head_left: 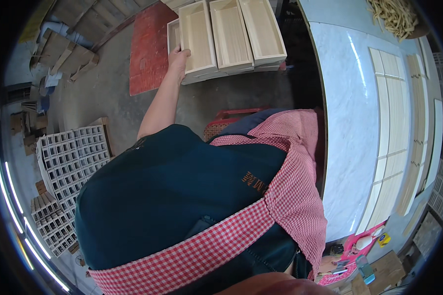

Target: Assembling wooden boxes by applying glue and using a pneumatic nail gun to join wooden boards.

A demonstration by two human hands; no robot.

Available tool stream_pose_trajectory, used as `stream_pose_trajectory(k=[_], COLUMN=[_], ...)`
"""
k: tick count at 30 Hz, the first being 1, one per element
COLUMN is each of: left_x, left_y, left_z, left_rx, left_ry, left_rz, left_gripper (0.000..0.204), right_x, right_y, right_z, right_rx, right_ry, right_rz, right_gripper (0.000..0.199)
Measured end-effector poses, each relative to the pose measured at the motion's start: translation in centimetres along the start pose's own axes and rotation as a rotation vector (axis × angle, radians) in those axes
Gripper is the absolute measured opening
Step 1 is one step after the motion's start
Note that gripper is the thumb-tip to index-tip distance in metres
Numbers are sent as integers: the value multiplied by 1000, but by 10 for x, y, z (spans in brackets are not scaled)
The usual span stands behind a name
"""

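My left hand (178, 56) reaches far out over the floor to a stack of long, shallow pale wooden boxes (231, 34). Its fingers close on the near corner of the leftmost top box (197, 37). Two more open boxes lie side by side to the right of it, with others stacked under them. My bare left forearm runs down from the hand to my dark teal shirt and red checked apron (290, 191), which fill the middle of the view. My right hand is out of sight.
A red mat (150, 49) lies on the concrete floor left of the boxes. White lattice grids (74, 152) are stacked at the left. At the right a white marble table (349, 123) bears pale wooden slat panels (389, 137); a red stool (231, 118) is beside me.
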State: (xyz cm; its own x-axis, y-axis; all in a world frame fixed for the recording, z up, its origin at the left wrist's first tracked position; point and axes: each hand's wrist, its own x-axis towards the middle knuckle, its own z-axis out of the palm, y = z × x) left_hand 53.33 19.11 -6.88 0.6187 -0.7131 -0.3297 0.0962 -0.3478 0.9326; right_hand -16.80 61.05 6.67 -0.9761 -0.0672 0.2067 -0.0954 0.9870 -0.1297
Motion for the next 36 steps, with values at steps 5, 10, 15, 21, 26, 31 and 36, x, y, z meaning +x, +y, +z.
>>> stream_pose_trajectory(k=[5, 10, 15, 21, 26, 31, 36], left_x=[84, 78, 31, -36, -114, -143, -166], left_y=[-75, -39, 15, 93, 104, 112, 160], left_z=[4, -40, 23, 147, 336, 489, 519], left_rx=[349, 538, 339, 714, 579, 736, 1403], left_ry=[100, -22, 56, 29, -704, -782, -1040], left_rz=[128, 14, 231, 1000, 1526, 2013, 1830], left_gripper=[44, 45, 53, 54, 66, 57, 37], right_x=[-3, 48, 73, 69, 81, 98, 75], right_y=[-33, -82, -123, -116, -95, -117, -116], right_z=[-26, 47, 87, 73, 71, 23, -21], right_rx=[18, 142, 170, 138, 122, -43, -40], right_ry=[-13, -139, -34, -271, -188, -484, -452], right_rz=[-66, -376, -607, -610, -752, -747, -582], right_gripper=[59, 28, 50, 41, 29, 27, 30])
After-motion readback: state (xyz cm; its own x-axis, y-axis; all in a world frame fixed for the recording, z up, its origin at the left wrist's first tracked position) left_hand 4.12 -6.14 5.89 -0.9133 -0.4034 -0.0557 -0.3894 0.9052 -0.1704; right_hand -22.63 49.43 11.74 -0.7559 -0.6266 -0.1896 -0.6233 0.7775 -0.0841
